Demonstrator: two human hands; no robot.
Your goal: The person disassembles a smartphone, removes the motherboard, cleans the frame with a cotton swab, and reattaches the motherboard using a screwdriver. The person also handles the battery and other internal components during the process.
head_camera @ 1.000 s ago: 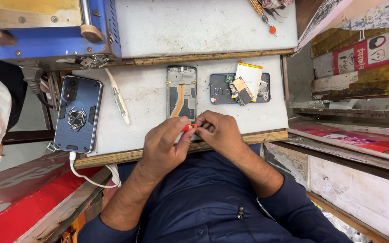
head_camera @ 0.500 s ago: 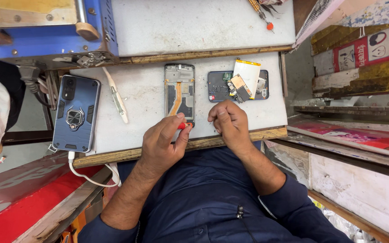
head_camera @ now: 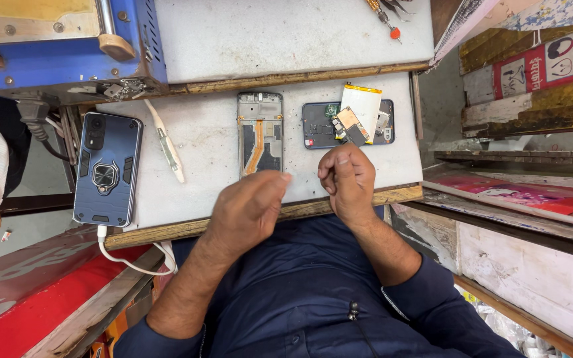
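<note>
My left hand [head_camera: 247,209] hovers over the front edge of the white work board [head_camera: 200,192]. Its fingers are pinched together, and what they hold is hidden. My right hand [head_camera: 347,180] is curled into a loose fist beside it, with nothing visible inside. Just beyond both hands lies an opened phone frame [head_camera: 260,132] with an orange flex cable. A second dismantled phone [head_camera: 316,126] lies to its right, with a pale battery and small boards resting on it.
A dark blue phone in a ring case [head_camera: 107,169] lies at the left with a white cable [head_camera: 127,260] plugged in. A white tool [head_camera: 167,151] lies beside it. A blue machine [head_camera: 67,56] stands at the back left, and a red-tipped screwdriver [head_camera: 389,25] at the back.
My hands have drawn apart and pulled back from the phone frame. The small red-tipped tool seen in my left fingers is no longer visible.
</note>
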